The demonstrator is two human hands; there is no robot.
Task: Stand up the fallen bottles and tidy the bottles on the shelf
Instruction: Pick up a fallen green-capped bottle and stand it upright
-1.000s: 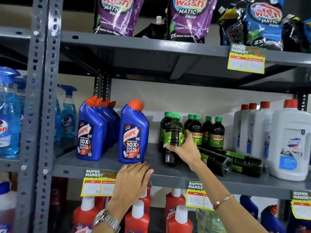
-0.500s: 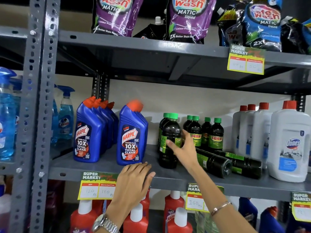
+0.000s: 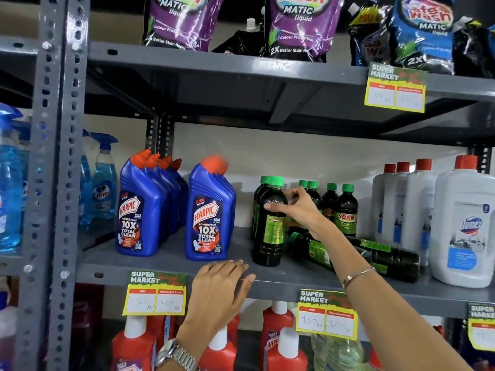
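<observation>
A dark green-capped bottle [image 3: 269, 236] stands upright at the front of the grey middle shelf [image 3: 166, 261]. My right hand [image 3: 296, 208] grips its shoulder, thumb in front and fingers behind. Several more green-capped bottles [image 3: 345, 210] stand upright behind it. Two of the same bottles lie on their sides: one [image 3: 312, 249] partly hidden under my right forearm, another [image 3: 391, 257] further right. My left hand [image 3: 222, 287] rests flat on the shelf's front lip, fingers spread, holding nothing.
Blue Harpic bottles [image 3: 210, 212] and a row of them [image 3: 142, 207] stand left of the green ones. White Domex bottles [image 3: 464, 226] stand at the right. Detergent pouches [image 3: 297, 25] fill the shelf above, red bottles [image 3: 280, 341] the shelf below. A grey upright post [image 3: 53, 183] stands left.
My right hand has slid up from the upright bottle's label to its shoulder. The bottle now stands straight near the shelf front. My left hand has stayed on the shelf edge.
</observation>
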